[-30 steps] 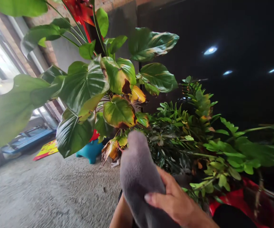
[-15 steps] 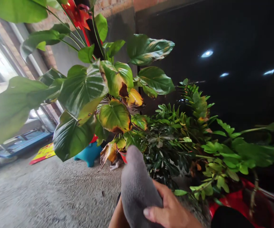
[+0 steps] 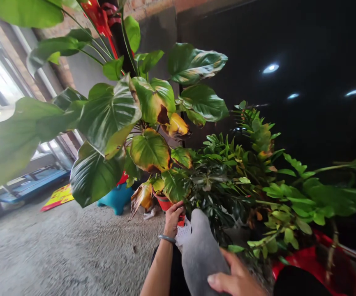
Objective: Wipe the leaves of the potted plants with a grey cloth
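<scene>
My right hand (image 3: 238, 276) is closed round a soft grey fleecy thing (image 3: 203, 255), long with a rounded far end; its exact kind is unclear. My thumb lies on top of it. Further forward my left hand (image 3: 174, 218), with a grey bangle at the wrist, has its fingers curled against a red flower pot (image 3: 163, 203); some fingertips are hidden. Above the pot spreads a big-leaved plant (image 3: 149, 151), several of its leaves yellow with brown edges. A white perforated piece (image 3: 183, 233) shows between the left hand and the grey thing.
Dense leafy plants (image 3: 227, 176) stand to the right, with a red container (image 3: 307, 265) beneath. A turquoise stool-like object (image 3: 116, 200), a yellow and red sheet (image 3: 59, 196) and a blue platform (image 3: 38, 185) lie left on rough concrete. A dark glossy panel (image 3: 289, 49) stands behind.
The left hand, earlier hidden behind the grey thing, now shows at the red pot. My right hand has moved the grey thing right and down, uncovering more of the pot.
</scene>
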Motion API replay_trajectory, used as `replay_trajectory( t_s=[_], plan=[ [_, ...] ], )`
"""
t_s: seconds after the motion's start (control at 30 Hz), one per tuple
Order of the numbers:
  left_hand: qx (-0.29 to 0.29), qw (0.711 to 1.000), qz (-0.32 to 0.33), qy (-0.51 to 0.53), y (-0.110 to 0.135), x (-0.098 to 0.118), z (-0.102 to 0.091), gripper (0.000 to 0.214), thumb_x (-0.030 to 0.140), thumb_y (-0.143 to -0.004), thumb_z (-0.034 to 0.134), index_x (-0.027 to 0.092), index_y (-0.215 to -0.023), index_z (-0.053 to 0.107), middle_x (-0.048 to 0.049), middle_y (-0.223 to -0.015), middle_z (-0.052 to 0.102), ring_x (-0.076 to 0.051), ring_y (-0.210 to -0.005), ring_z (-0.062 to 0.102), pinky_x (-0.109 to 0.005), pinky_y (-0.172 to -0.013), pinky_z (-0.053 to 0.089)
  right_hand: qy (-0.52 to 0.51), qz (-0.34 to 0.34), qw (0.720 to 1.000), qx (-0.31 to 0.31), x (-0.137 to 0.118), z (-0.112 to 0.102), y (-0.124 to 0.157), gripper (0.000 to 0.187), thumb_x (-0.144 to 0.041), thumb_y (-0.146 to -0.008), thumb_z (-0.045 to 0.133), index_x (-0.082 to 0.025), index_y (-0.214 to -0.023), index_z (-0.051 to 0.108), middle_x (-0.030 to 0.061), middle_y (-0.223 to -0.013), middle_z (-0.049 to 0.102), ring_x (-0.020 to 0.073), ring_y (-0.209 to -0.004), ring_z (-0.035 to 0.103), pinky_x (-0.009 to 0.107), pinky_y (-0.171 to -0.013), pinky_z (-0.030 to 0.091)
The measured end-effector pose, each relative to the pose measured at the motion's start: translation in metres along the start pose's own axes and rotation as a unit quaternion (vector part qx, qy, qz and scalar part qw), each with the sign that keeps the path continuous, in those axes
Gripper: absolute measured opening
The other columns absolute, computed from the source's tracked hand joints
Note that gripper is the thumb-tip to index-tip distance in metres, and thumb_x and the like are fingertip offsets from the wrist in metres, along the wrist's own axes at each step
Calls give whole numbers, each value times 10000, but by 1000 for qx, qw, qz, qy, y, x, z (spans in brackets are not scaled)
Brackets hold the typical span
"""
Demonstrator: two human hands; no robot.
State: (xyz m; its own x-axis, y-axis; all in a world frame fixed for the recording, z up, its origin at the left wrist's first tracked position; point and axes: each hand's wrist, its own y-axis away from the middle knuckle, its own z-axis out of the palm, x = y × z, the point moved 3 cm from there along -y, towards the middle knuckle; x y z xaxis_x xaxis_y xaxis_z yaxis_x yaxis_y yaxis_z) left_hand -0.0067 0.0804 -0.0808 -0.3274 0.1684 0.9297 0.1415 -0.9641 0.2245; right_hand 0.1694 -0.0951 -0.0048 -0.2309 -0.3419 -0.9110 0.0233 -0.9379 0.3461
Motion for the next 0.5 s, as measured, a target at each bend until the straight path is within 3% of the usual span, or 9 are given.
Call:
replay_trajectory(
  t_s=[0.07,0.17,0.23,0.33,0.4,0.5],
  plan=[
    [-12,1000,3,9,1,0,2,394,249,-454,814,104,-819,774,26,-453,596,-89,-419,489,-207,-426,362,-57,-19,998,13,-28,-9,7,488,-206,-474,766,-207,-960,731,43,-878,764,290,-865,681,377,-787,509],
    [-17,1000,17,8,4,-1,7,481,301,-443,833,106,-877,772,14,-512,630,-99,-468,522,-216,-468,398,-183,-27,982,28,-71,-17,-2,415,-252,-443,838,-205,-834,708,17,-646,724,238,-580,659,367,-609,532],
    [-24,999,26,7,7,-1,13,556,328,-432,846,114,-938,765,-6,-596,676,-117,-531,565,-221,-504,420,-259,-2,965,45,-77,-17,-16,321,-233,-428,836,-191,-703,675,13,-529,678,222,-500,636,361,-575,541],
    [-53,998,35,-4,13,0,22,549,336,-435,852,138,-939,757,-23,-696,715,-130,-585,593,-217,-513,423,-304,115,943,71,-40,-12,-28,263,-283,-452,827,-185,-616,645,34,-470,650,270,-567,683,398,-644,571],
    [-60,997,39,-16,15,1,25,421,334,-435,842,138,-796,748,-11,-635,690,-119,-543,570,-213,-489,411,-259,176,946,80,-2,-12,-23,295,-353,-458,842,-186,-612,654,56,-499,672,308,-643,708,418,-678,577],
    [-26,999,38,-27,14,4,22,296,349,-416,818,146,-555,654,20,-471,584,-97,-448,502,-212,-437,380,-193,136,968,86,23,-26,-2,307,-337,-455,871,-198,-663,694,68,-632,738,311,-723,721,386,-704,572]
  ],
)
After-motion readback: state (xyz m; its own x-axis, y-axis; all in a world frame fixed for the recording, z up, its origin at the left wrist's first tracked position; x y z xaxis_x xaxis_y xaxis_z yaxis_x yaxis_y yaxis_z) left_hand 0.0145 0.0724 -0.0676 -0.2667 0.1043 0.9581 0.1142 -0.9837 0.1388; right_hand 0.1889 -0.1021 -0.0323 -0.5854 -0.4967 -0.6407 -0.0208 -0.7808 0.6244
